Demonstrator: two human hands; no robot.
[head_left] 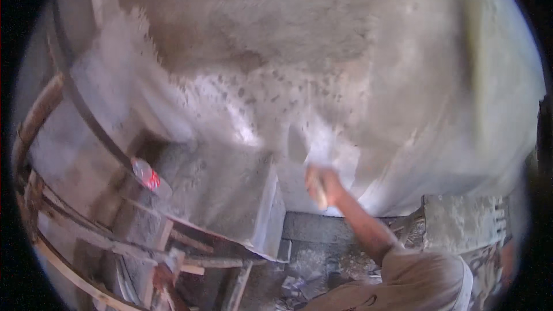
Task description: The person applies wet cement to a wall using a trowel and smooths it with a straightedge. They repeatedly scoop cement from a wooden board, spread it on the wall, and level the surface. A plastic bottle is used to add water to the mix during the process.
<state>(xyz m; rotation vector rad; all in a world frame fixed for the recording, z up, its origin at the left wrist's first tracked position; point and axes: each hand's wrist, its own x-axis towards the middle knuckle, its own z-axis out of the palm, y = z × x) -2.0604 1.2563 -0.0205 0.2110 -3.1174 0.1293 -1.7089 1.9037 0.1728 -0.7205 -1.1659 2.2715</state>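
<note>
A loose, pale beige-grey shirt (420, 273) fills the lower right of the frame, its cloth softly creased. Its short, wide sleeve (396, 260) leaves the right forearm (364, 223) bare. A lighter, whitish strip (465, 282) edges the shirt on its right side, and a small, dark, curved mark (368, 300) shows near the bottom edge. The right hand (324, 186), right of centre, is ungloved; the left hand (163, 276), lower left, is blurred and dim.
</note>
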